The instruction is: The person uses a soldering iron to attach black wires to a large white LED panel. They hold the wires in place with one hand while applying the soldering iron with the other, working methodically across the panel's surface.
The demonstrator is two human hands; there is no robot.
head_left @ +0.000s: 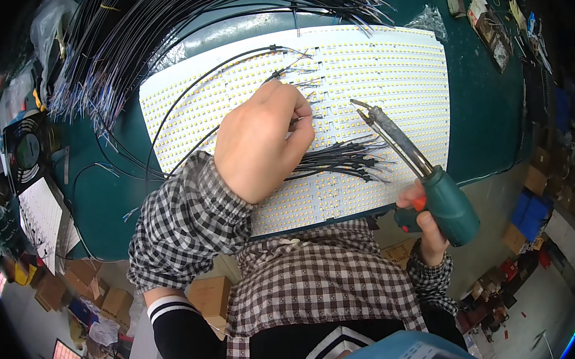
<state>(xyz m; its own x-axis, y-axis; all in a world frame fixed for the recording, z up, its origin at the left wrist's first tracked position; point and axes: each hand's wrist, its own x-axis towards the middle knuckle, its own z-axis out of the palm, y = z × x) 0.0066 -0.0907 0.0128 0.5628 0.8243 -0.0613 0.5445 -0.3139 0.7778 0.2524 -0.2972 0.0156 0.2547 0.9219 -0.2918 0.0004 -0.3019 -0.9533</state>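
Observation:
A white board [407, 69] with rows of small yellow LEDs lies on the bench in front of me. My left hand [261, 141] is over its middle, thumb and forefinger pinched on a thin black cable whose stripped end points at the board's centre strip. Other black cables [208, 67] reach that strip just beyond my fingers. A bunch of cut black cables [346, 158] rests on the board nearer to me. My right hand [430, 236] grips a green-handled soldering gun [453, 205], its tip above the board, right of my left fingers and apart from them.
A big heap of black cables [220, 6] with bare ends spreads across the far side of the green bench [484, 103]. At left stand a small black fan [28, 149] and paper sheets [46, 215]. A worn block-shaped box [490, 28] sits far right. Cardboard boxes [209, 297] are below.

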